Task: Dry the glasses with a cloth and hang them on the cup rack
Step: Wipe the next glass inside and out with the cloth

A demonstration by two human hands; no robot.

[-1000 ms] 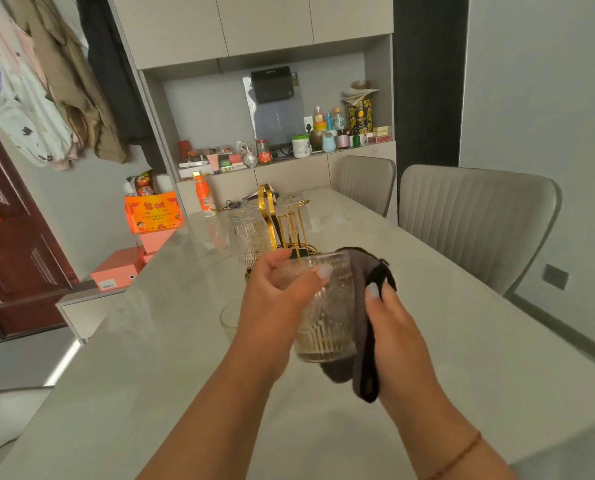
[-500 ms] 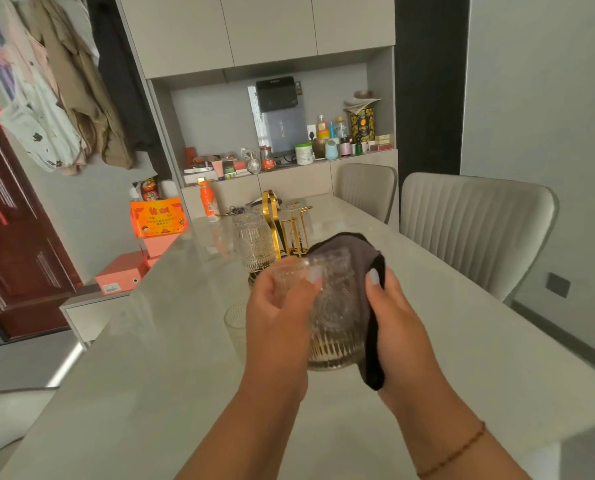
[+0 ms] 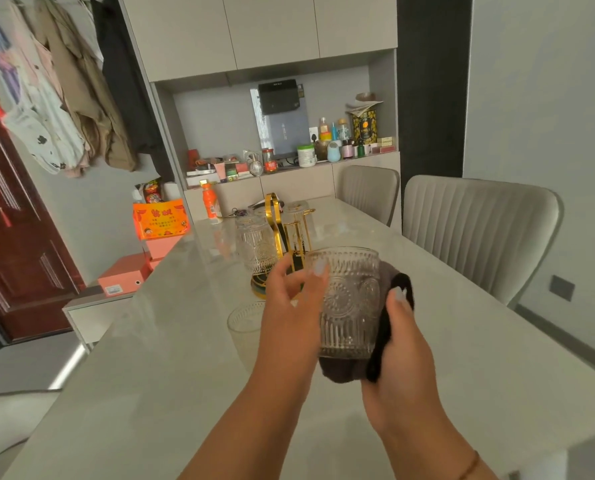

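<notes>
An embossed clear glass (image 3: 349, 303) is held upright above the table, mouth up. My right hand (image 3: 398, 355) cups it from the right and below through a dark grey cloth (image 3: 389, 306) with a black edge. My left hand (image 3: 289, 313) touches the glass's left side with loosely spread fingers. Behind them stands the gold cup rack (image 3: 289, 233) with an upside-down glass (image 3: 256, 244) hung on its left and another glass (image 3: 296, 211) at the back. One more glass (image 3: 244, 323) stands on the table, partly hidden by my left hand.
The pale stone table (image 3: 171, 375) runs away from me. Two grey chairs (image 3: 479, 230) stand along its right side. An orange bottle (image 3: 209, 202) sits at the far end; orange boxes (image 3: 159, 220) are stacked left of the table. Cluttered shelves fill the back wall.
The glass has turned from tilted to upright and risen a little. My left hand has loosened its grip and its fingers now spread along the glass's side. The cloth has slipped lower behind the glass.
</notes>
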